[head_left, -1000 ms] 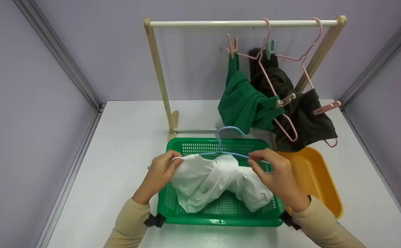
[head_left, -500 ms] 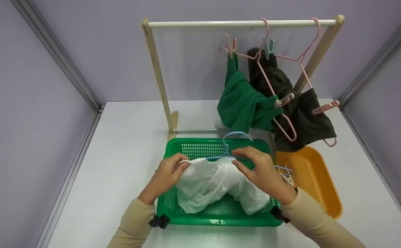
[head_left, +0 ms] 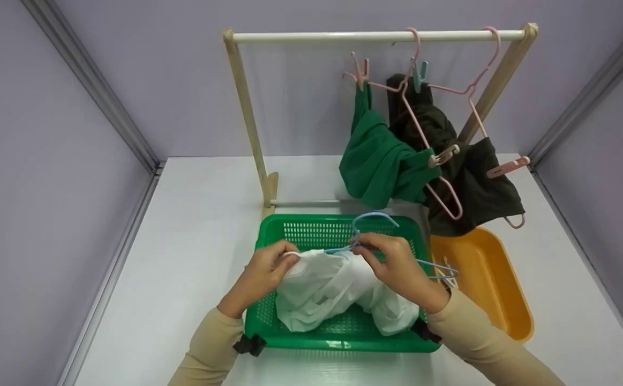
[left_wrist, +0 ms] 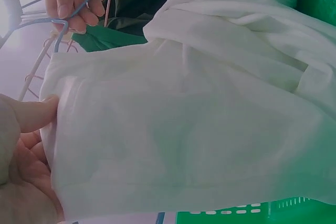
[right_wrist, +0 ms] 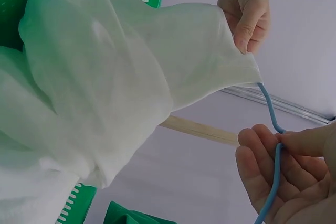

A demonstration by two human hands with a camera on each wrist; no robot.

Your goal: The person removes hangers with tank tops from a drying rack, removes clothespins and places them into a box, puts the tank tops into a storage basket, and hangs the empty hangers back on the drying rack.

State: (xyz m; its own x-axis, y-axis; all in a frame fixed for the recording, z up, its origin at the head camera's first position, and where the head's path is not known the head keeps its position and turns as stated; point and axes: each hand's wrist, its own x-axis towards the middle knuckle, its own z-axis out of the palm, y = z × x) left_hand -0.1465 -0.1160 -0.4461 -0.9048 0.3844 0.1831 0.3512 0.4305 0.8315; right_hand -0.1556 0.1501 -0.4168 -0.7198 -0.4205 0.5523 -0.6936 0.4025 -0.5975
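Note:
My left hand (head_left: 269, 271) pinches the upper left corner of a white garment (head_left: 319, 300), along with the hanger end inside it. In the left wrist view its thumb presses on the white cloth (left_wrist: 173, 129). A blue clothes hanger (head_left: 373, 214) runs into the garment, its hook pointing up. My right hand (head_left: 397, 265) pinches the hanger near the base of the hook; in the right wrist view thumb and fingers close on the blue wire (right_wrist: 272, 182). The hanger's right arm sticks out bare beyond my right hand. Below, the cloth droops over a green basket (head_left: 343, 344).
Behind stands a wooden rack with a white rod (head_left: 311, 37). From it hang a green garment (head_left: 386, 161) and a dark garment (head_left: 482, 182) on pink hangers, held with clothespins (head_left: 508, 168). A yellow tray (head_left: 504, 300) lies right of the basket, a light clothespin (head_left: 449, 277) at its edge.
My right hand has moved left from the hanger's right arm to its neck and now pinches there. The hanger and left hand have shifted slightly right, baring the hanger's right end.

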